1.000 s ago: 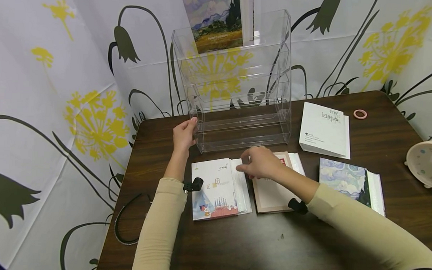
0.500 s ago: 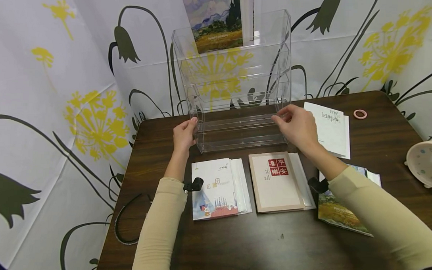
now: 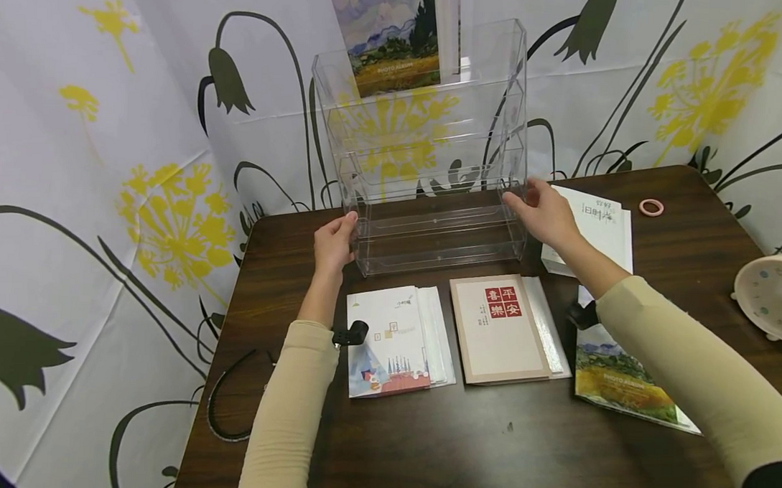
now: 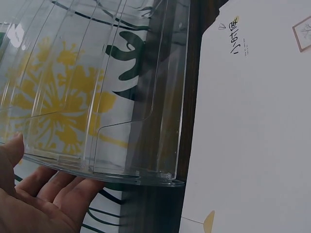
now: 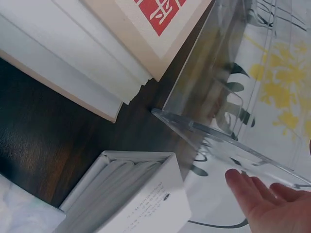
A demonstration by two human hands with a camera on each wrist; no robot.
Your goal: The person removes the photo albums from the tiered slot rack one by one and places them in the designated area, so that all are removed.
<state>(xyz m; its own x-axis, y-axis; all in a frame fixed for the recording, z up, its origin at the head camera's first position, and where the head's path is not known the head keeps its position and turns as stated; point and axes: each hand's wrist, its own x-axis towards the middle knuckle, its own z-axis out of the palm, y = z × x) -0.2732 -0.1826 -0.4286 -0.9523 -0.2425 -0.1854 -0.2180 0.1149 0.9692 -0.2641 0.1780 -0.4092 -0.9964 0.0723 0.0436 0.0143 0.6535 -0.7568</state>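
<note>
A clear acrylic tiered rack (image 3: 429, 260) stands at the back of the table, a photo album with a painted landscape cover (image 3: 397, 65) in its top tier. My left hand (image 3: 331, 245) grips the rack's left side panel, thumb on the near side and fingers (image 4: 73, 194) behind it. On the opposite side, my right hand (image 3: 547, 213) holds the right panel, with its thumb inside the edge and fingers (image 5: 238, 187) along the outer face. In front of the rack lie a white illustrated album (image 3: 387, 344) and a beige album with red characters (image 3: 504, 341).
Partly behind the right forearm are a white album (image 3: 598, 230) and a landscape-covered album (image 3: 619, 381). A pink ring (image 3: 652, 207) and a round clock (image 3: 774, 293) sit at the right. A black cord loop (image 3: 213, 410) lies at the left table edge; a floral curtain hangs behind.
My right hand has moved from above the beige album, back and to the right, onto the rack's right side. My left hand stays on the left panel, and the rack has not visibly moved.
</note>
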